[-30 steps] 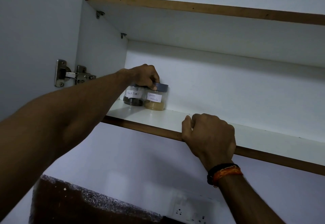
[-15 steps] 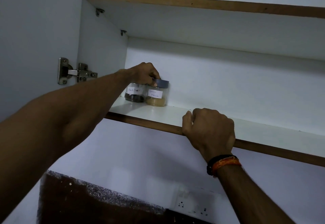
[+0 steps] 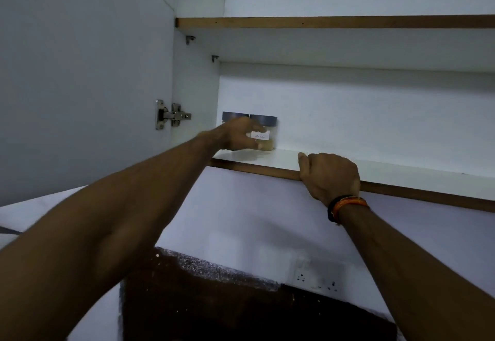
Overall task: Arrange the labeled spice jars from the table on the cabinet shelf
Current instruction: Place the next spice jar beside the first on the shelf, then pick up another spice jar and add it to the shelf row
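Left hand [image 3: 241, 137] blurry by the jars [image 3: 263, 133] — can't tell its grip; a bump could topple them. Right hand [image 3: 330, 176] grasps the shelf [image 3: 401, 177] edge.

White shelf [image 3: 375, 169] with brown front edge, inside a cabinet. Two grey-lidded jars touching side by side at its left back corner: left jar [image 3: 232, 116] mostly hidden, right jar [image 3: 265, 131] white-labelled, holding tan powder.

Grey lids [image 3: 263, 119] and a white label [image 3: 260, 135] are seen on the jars [image 3: 267, 137], against a brown-edged white shelf [image 3: 401, 173].
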Motion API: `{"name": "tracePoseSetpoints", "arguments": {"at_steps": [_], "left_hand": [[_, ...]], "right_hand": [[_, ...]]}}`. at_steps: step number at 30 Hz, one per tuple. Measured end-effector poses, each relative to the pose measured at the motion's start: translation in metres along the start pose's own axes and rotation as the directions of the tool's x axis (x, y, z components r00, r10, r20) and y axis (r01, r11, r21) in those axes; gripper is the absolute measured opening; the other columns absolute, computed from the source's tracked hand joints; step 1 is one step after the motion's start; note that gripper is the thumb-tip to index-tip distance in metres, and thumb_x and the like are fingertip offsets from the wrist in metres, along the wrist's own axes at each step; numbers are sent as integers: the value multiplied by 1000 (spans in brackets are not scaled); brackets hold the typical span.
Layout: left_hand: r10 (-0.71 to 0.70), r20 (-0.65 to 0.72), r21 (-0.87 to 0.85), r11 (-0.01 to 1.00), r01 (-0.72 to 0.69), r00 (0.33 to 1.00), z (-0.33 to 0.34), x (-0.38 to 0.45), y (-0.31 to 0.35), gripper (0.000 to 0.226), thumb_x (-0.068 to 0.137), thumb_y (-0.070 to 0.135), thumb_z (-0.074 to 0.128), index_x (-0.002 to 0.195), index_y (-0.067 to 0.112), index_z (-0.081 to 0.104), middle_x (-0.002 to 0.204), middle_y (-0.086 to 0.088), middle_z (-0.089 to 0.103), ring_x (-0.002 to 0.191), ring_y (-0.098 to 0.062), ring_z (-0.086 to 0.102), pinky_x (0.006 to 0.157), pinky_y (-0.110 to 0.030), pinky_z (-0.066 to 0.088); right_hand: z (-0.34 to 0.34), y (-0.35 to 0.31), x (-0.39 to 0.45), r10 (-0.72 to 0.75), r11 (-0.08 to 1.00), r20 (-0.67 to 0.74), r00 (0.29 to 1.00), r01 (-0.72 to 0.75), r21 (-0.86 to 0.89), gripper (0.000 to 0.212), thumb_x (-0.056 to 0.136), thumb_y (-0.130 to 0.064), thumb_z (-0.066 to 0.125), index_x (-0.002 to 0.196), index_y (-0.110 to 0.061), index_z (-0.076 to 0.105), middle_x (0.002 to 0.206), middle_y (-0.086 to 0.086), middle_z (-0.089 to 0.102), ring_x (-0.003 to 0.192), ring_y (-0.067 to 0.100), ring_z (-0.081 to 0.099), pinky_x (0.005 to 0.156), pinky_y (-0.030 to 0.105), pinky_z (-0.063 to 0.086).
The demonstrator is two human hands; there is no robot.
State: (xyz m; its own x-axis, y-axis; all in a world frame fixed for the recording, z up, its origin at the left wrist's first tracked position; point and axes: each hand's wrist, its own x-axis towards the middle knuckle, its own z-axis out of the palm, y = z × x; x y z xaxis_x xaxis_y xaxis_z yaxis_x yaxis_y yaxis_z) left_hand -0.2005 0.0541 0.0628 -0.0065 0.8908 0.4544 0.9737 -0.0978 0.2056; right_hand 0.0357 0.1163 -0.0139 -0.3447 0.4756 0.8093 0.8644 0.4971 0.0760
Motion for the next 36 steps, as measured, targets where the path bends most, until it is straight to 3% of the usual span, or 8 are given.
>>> {"name": "tracePoseSetpoints", "arguments": {"at_steps": [5, 8, 12, 16, 21, 25, 31, 36], "left_hand": [[11, -19, 20, 1000, -11, 1000, 9, -41, 26, 55, 92, 33, 68, 144, 20, 53, 149, 0, 52, 132, -18, 50, 106, -28, 39], [10, -78, -41, 999, -13, 997, 21, -70, 42, 53, 93, 34, 68, 142, 20, 54, 148, 1, 53, 137, -18, 48, 110, -29, 37], [22, -210, -138, 989, -52, 977, 48, -114, 60, 49, 92, 24, 68, 139, 15, 57, 141, -5, 59, 127, -20, 55, 104, -29, 44], [36, -281, -98, 993, -66, 959, 90, -158, 66, 51, 95, 21, 64, 144, 14, 52, 151, -5, 50, 142, -23, 40, 117, -38, 31], [-49, -89, -192, 981, 32, 995, 155, -216, 66, 49, 95, 20, 64, 143, 16, 53, 149, -2, 53, 141, -21, 43, 118, -38, 31], [-90, 41, -279, 955, 98, 995, 206, -268, 62, 47, 86, 7, 69, 132, 10, 62, 132, -7, 66, 123, -23, 60, 104, -27, 42], [-189, 266, -314, 910, 270, 945, 276, -333, 51, 53, 82, 8, 70, 134, 14, 60, 127, -6, 68, 118, -21, 63, 99, -32, 49], [-225, 419, -298, 881, 368, 880, 323, -374, 48, 53, 87, 13, 67, 138, 19, 56, 136, -3, 62, 125, -18, 57, 95, -21, 39]], "right_hand": [[-9, -10, -28, -55, 998, 20, 998, 55, -6, 51, 105, -39, 26, 78, -17, 63, 78, 4, 71, 71, 28, 62, 72, 37, 39], [-11, -15, -49, -65, 992, -41, 997, 69, 106, 34, 99, -32, 41, 112, -15, 67, 104, 4, 71, 97, 27, 63, 89, 42, 41], [-14, -25, -89, -64, 970, -129, 990, 92, 224, 53, 87, -20, 59, 139, -10, 54, 142, 16, 52, 132, 34, 47, 112, 51, 34], [-2, -42, -137, -66, 954, -79, 995, 87, 287, 59, 82, -12, 63, 140, -7, 52, 146, 19, 48, 135, 37, 44, 111, 50, 37], [18, -64, -207, -93, 923, 204, 974, 8, 384, 57, 81, -10, 65, 138, -9, 54, 143, 16, 50, 131, 34, 47, 108, 45, 38], [31, -72, -267, -178, 901, 363, 915, 3, 433, 49, 77, -13, 55, 125, -5, 59, 127, 17, 55, 111, 37, 54, 94, 44, 45], [43, -76, -344, -264, 903, 611, 746, -30, 428, 42, 82, -15, 56, 124, -11, 58, 123, 11, 51, 105, 32, 52, 92, 40, 43], [47, -79, -393, -277, 902, 748, 604, -105, 419, 48, 88, -23, 57, 134, -11, 53, 127, 12, 50, 113, 33, 50, 96, 44, 43]]}}
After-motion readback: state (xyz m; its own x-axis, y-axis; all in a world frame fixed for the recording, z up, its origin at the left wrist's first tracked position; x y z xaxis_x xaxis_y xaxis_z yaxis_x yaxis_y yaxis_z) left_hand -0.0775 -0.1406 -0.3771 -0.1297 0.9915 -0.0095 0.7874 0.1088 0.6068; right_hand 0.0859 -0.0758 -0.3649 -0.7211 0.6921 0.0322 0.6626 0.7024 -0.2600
